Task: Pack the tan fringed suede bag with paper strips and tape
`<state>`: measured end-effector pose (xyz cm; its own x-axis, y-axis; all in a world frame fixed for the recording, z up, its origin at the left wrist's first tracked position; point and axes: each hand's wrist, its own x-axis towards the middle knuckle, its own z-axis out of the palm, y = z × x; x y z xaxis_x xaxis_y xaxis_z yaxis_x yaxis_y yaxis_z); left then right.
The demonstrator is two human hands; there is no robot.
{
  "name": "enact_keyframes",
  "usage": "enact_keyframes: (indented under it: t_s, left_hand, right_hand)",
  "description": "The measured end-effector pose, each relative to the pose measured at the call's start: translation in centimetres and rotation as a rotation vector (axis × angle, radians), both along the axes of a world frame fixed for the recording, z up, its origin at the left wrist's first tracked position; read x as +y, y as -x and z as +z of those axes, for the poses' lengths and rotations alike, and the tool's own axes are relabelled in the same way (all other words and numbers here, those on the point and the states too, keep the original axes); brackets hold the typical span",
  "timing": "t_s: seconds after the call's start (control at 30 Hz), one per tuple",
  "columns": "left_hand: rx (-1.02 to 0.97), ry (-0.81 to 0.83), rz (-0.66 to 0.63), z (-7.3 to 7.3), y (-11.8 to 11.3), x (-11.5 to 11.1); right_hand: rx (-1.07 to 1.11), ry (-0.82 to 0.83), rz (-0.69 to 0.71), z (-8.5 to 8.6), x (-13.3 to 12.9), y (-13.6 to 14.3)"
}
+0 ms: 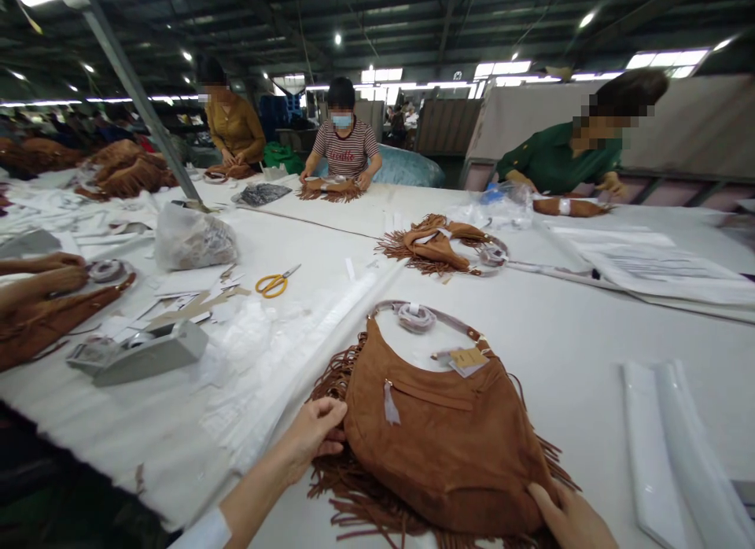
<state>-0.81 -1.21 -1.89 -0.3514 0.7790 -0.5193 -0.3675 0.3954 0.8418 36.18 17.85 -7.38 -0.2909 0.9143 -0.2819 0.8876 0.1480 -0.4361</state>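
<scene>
A brown suede handbag [442, 447] with fringe lies flat on the white table in front of me, its strap curving away at the top. A zipped pocket with a wrapped pull [390, 403] crosses its face. A tan hang tag [469, 360] and a coiled, wrapped strap [416, 318] lie by the handle. My left hand [318, 427] is closed at the bag's left edge, its fingers curled among the fringe. At the lower right corner, my right hand [569, 517] grips the bag, thumb on top and the other fingers mostly hidden.
Another fringed bag [440, 246] lies farther back. Yellow-handled scissors [276, 283], a grey tape dispenser [141, 352] and a plastic bag [194, 238] are to the left. Folded white sheets [654, 447] lie at right. Co-workers handle bags across the table; another person's hands [62, 274] work at far left.
</scene>
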Motion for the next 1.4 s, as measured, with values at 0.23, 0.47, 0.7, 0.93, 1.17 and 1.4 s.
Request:
enact_keyframes:
  t_s: [0.23, 0.47, 0.7, 0.93, 1.17, 1.4]
  left_hand:
    - [0.230, 0.063, -0.111, 1.0, -1.0, 1.4]
    - [0.750, 0.144, -0.015, -2.1, -1.2, 2.6]
    - [1.085, 0.086, -0.029, -3.5, -1.2, 2.4]
    - [0.383, 0.021, -0.039, -3.0, -0.6, 0.7]
    - [-0.204, -0.144, 0.051, -2.3, -0.1, -1.1]
    - [0.282, -0.045, -0.145, -0.9, 0.5, 0.7]
  right_hand:
    - [0.012, -0.021, 0.006, -0.1, -0.1, -0.1]
    - [0.002, -0.005, -0.029, 0.5, -0.5, 0.0]
    - [-0.034, -0.036, -0.053, 2.0, -1.9, 0.8]
    - [0.013, -0.061, -0.040, 2.4, -2.1, 0.8]
    - [0.073, -0.043, 0.005, 1.3, -1.2, 0.0]
    - [0.039, -0.060, 0.003, -0.3, 0.2, -0.4]
